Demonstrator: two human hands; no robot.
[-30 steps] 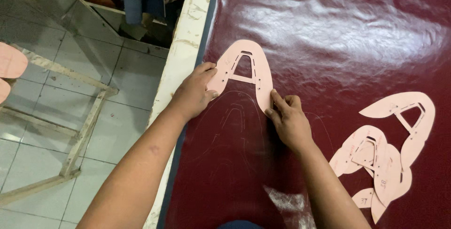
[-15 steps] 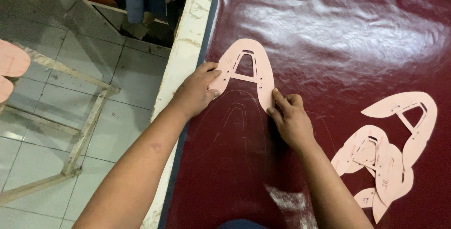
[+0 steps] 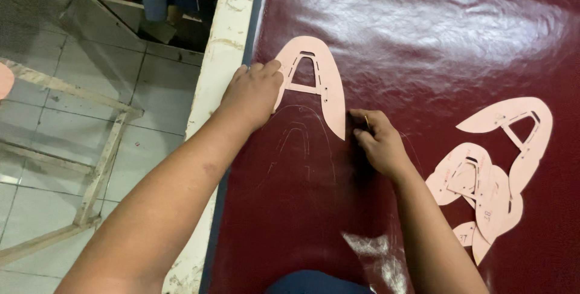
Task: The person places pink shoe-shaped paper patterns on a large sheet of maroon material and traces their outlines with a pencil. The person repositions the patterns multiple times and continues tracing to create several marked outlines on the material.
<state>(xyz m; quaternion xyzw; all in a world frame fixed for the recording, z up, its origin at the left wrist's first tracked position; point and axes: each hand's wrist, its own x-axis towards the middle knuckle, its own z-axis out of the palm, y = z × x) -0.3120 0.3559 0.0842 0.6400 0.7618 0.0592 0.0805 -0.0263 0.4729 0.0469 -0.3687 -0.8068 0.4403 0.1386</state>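
Pink template (image 3: 329, 98) unmoved | left hand (image 3: 251, 92) still flat on it | right hand (image 3: 377, 140) pinches pen (image 3: 366, 124)

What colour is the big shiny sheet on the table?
Dark red, glossy sheet, seen best in the head view.

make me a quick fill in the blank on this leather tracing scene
1. The left hand presses a pink ____-shaped template flat.
2. The sheet under it is dark ____.
3. The right hand holds a marking tool at the template's ____ edge.
4. More templates lie to the ____.

Missing words: A; red; right; right
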